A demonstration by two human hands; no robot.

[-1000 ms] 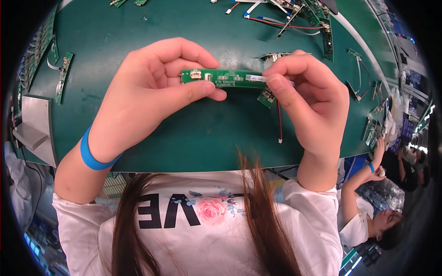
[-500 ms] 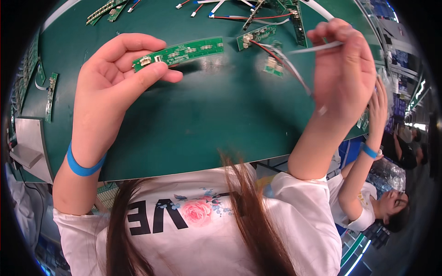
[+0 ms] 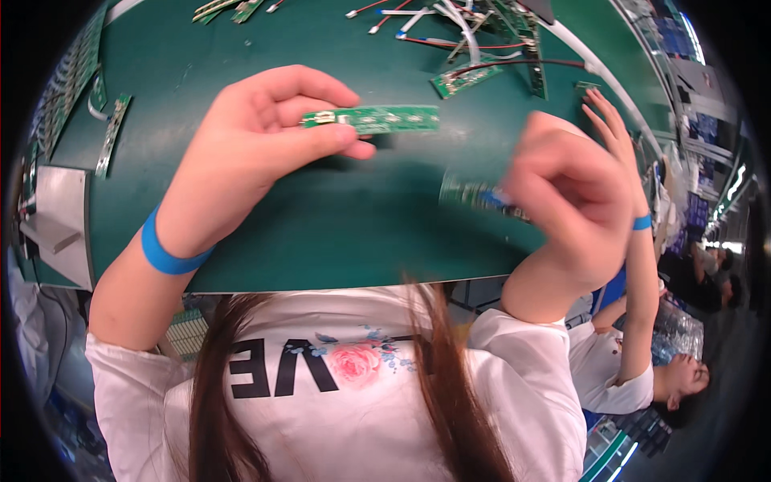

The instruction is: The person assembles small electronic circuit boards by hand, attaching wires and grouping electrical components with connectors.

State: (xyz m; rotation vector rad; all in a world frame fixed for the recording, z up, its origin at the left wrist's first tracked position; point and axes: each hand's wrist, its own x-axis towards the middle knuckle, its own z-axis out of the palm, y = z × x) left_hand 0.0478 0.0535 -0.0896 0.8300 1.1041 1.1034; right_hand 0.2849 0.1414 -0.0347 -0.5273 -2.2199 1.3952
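Note:
Between its thumb and fingers, my left hand [image 3: 273, 136] holds a narrow green circuit board [image 3: 393, 119] by its left end, with small white connectors near the thumb. The board is raised over the green table. My right hand [image 3: 570, 197] is smeared by motion, its fingers curled in. From those fingers a second circuit board [image 3: 474, 193] sticks out to the left, blurred, with something blue on it. Where exactly the fingers grip it is hidden.
Loose boards and white, red and black cables [image 3: 474, 32] lie heaped at the far right-centre. A small board [image 3: 114, 136] rests at the left, near a metal bracket [image 3: 60, 225]. At the right, a co-worker's hand [image 3: 614, 132] reaches onto the table [image 3: 321, 249].
My left hand and its board have shifted right in view. The right hand came down and nearer, its fingers now curled by a board; the white cable it held is no longer seen there.

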